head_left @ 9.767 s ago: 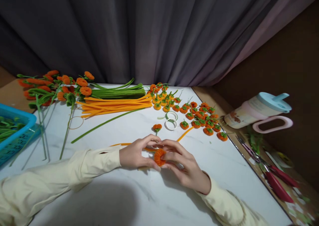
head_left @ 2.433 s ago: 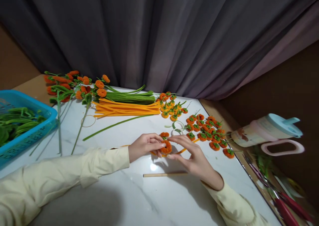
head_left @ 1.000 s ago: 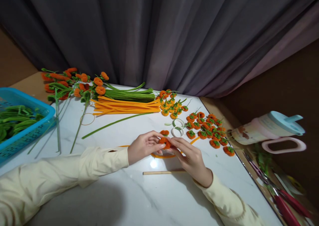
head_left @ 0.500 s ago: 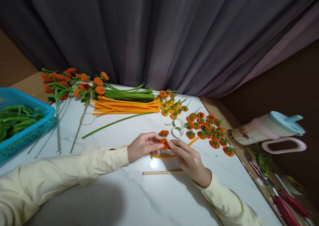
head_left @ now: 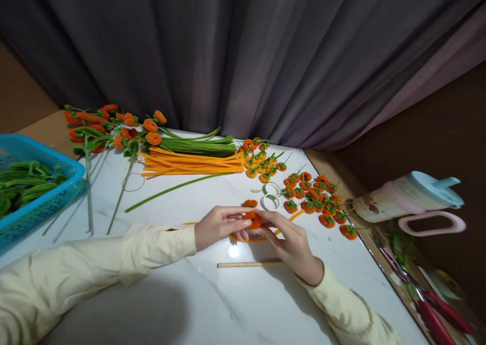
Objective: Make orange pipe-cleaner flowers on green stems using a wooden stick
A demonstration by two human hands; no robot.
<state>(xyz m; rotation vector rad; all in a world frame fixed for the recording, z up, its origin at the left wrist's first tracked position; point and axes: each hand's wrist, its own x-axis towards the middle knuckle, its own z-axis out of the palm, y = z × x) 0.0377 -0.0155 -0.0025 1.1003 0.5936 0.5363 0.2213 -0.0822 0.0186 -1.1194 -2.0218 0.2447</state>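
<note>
A small orange pumpkin [head_left: 252, 220], made of fuzzy pipe cleaner, is held just above the table between my two hands. My left hand [head_left: 220, 227] pinches its left side between thumb and fingers. On its right side, my right hand [head_left: 290, 241] grips it with the index finger along the top edge and the thumb lower down. A second orange pumpkin [head_left: 249, 203] sits just beyond my fingertips. Under my hands runs an orange pipe cleaner [head_left: 295, 216], partly hidden. Nearer to me a thin wooden stick [head_left: 243, 265] lies flat, its right end by my right wrist.
Behind are bundles of orange pipe cleaners [head_left: 193, 161] and green pipe cleaners [head_left: 199, 145]. Several small pumpkins [head_left: 315, 195] and two tape rolls [head_left: 270, 201] lie to the right, with a tumbler [head_left: 402, 198] and pliers [head_left: 433, 314] beyond. A blue basket [head_left: 41, 198] stands left.
The pumpkin has turned in my fingers and shows more of its round face. My right hand's fingers have spread and shifted slightly around it. My left hand stays nearly in place.
</note>
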